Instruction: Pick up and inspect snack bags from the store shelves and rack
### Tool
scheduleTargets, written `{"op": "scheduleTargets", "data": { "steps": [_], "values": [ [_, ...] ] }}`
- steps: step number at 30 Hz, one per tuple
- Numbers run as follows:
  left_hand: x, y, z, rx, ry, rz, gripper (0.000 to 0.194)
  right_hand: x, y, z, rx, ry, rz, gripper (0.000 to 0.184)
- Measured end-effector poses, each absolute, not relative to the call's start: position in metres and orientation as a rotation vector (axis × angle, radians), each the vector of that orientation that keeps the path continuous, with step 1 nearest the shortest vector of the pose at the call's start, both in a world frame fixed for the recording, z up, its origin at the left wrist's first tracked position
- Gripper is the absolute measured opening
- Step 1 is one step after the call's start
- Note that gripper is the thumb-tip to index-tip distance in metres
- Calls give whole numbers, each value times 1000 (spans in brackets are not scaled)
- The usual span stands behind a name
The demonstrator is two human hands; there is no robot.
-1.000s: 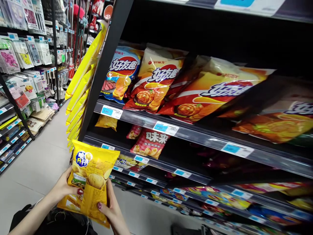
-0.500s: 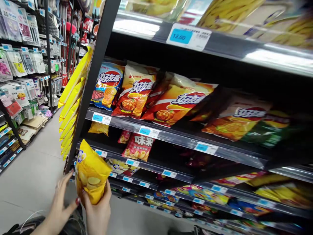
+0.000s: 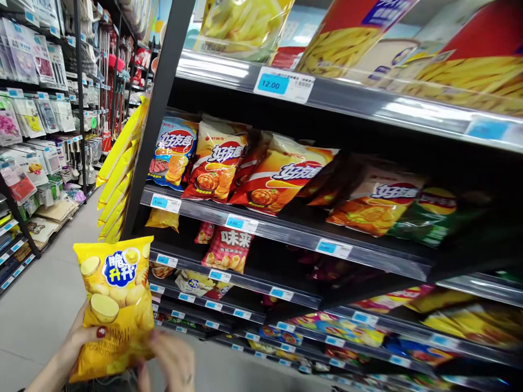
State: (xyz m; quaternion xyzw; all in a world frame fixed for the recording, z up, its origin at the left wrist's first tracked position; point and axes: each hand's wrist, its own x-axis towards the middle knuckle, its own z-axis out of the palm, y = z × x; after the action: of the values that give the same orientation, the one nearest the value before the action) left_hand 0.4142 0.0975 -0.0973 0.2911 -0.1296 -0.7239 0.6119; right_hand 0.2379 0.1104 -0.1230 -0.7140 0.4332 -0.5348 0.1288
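A yellow bag of potato chips (image 3: 118,305) is held nearly upright at the lower left, its printed front facing me. My left hand (image 3: 77,332) grips it from the left side, with the thumb lying across the front and the other fingers hidden behind. At the bag's lower right edge is my right hand (image 3: 174,356), blurred by motion, its thumb and fingers apart. Its fingertips overlap the bag's edge; whether they touch it I cannot tell.
A black shelf rack (image 3: 196,207) with red and blue chip bags (image 3: 220,160) fills the right side. Yellow bags (image 3: 122,169) hang on its end. Across the aisle floor (image 3: 44,294) stands another rack with hanging packets (image 3: 30,117).
The chip bag has turned its front towards me and shifted left. My left hand has taken hold of it, while my right hand has loosened its grip and moved to the bag's right edge.
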Motion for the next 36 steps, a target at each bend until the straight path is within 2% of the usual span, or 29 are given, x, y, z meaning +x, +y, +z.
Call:
{"op": "scheduleTargets", "data": {
  "steps": [2, 5, 7, 13, 17, 19, 27, 29, 31, 34, 36],
  "values": [
    [415, 99, -99, 640, -261, -1728, 98, 232, 96, -112, -1689, 1258, -1491, 57],
    [414, 101, -102, 606, -253, -1811, 92, 234, 81, -101, -1229, 851, -1160, 92],
    [414, 101, -105, 637, -288, -1831, 88, 237, 79, -101, -1106, 689, -1003, 100],
    [417, 93, -111, 772, -642, -1626, 84, 230, 79, -123, -1362, 1012, -885, 94],
    [418, 88, -112, 860, -580, -1619, 62, 229, 75, -125, -1478, 1068, -810, 91],
    [419, 87, -113, 868, -533, -1603, 57, 234, 73, -120, -1503, 1047, -805, 90],
    [421, 81, -108, 852, -408, -1512, 81, 238, 65, -110, -1685, 827, -717, 80],
    [423, 79, -108, 849, -391, -1515, 78, 222, 43, -106, -1649, 862, -682, 74],
    [426, 78, -111, 852, -421, -1480, 73, 204, 3, -96, -1489, 957, -730, 78],
    [427, 82, -118, 916, -536, -1342, 65, 183, -80, -73, -1376, 1258, -1018, 76],
    [422, 88, -122, 983, -589, -1251, 63, 178, -135, -56, -1372, 1374, -1153, 56]
  ]
}}
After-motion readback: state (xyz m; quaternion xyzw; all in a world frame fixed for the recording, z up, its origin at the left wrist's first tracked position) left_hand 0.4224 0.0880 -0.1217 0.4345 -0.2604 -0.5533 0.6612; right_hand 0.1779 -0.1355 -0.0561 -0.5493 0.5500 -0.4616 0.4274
